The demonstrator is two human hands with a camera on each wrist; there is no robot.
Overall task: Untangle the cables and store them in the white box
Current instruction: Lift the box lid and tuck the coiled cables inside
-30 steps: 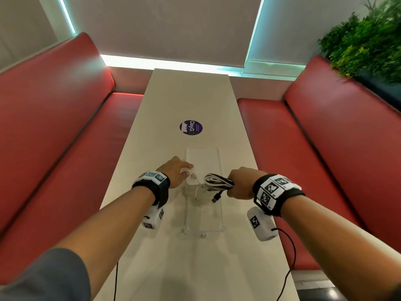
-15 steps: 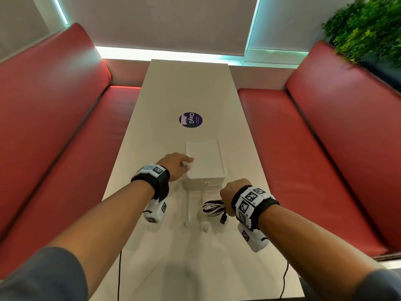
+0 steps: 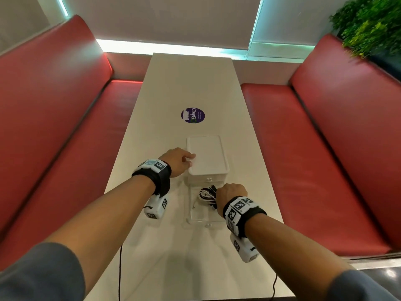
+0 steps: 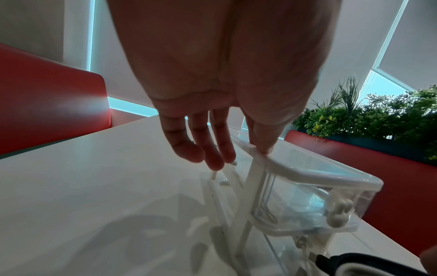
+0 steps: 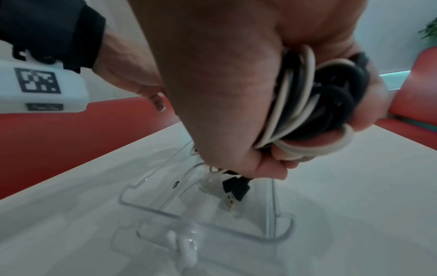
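The white box [image 3: 207, 155] stands mid-table with its clear lower drawer [image 3: 204, 216] pulled out toward me. My left hand [image 3: 180, 159] rests on the box's near left corner. In the left wrist view, the left hand [image 4: 236, 155] has its thumb on the top rim of the box [image 4: 307, 168] and its fingers straight down the side. My right hand [image 3: 230, 193] grips a coiled bundle of black and white cables [image 3: 206, 193] just above the open drawer. In the right wrist view the cables [image 5: 314, 104] fill the fist and a black USB plug [image 5: 236, 190] hangs into the drawer [image 5: 212, 224].
The long white table [image 3: 195, 83] carries a round purple sticker [image 3: 192, 115] beyond the box. Red benches [image 3: 54, 127] run along both sides. A green plant [image 3: 368, 25] sits at the back right. Thin black wires from the wrist cameras trail off the near table edge.
My right hand has drawn the cable bundle back toward me and lowered it over the open drawer. The left hand stays on the box's corner.
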